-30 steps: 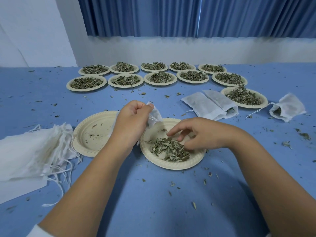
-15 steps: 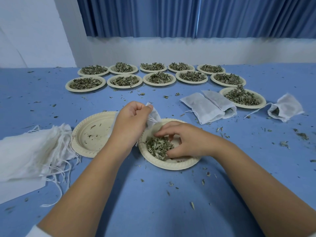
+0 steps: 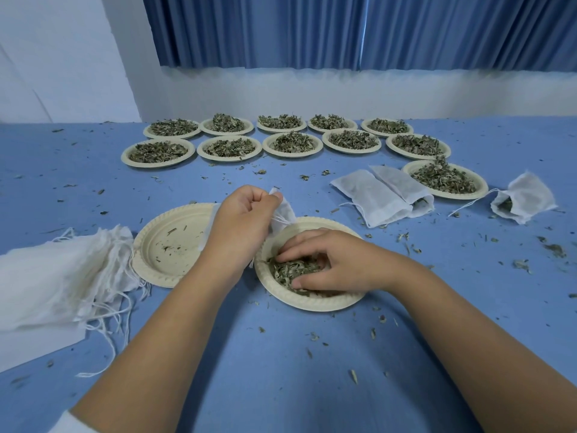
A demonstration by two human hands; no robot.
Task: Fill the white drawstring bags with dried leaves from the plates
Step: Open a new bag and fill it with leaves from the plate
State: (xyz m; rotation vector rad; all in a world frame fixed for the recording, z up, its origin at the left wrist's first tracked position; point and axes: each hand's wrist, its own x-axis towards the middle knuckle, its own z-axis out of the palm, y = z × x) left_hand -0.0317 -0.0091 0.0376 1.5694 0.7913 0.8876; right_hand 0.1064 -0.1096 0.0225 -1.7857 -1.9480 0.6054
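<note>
Mid-worktop [image 3: 281, 370], toward the near edge, the left hand [image 3: 246, 226] pinches a white drawstring bag [image 3: 282, 210] by its top, just over the rim of a plate [image 3: 312, 304]. The right hand [image 3: 337, 265] is down in that plate, its fingers [image 3: 296, 245] curled round a clump of dried leaves [image 3: 285, 273]. Spare bags [image 3: 56, 276] lie heaped at the left edge, and full plates [image 3: 292, 155] line the far edge.

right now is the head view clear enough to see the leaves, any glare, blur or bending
Head view: soft, even light, no glare on the table; faint shadows beneath both forearms; leaves under the right hand read sharp, the far plates softer; wide-angle stretch toward the corners.
</note>
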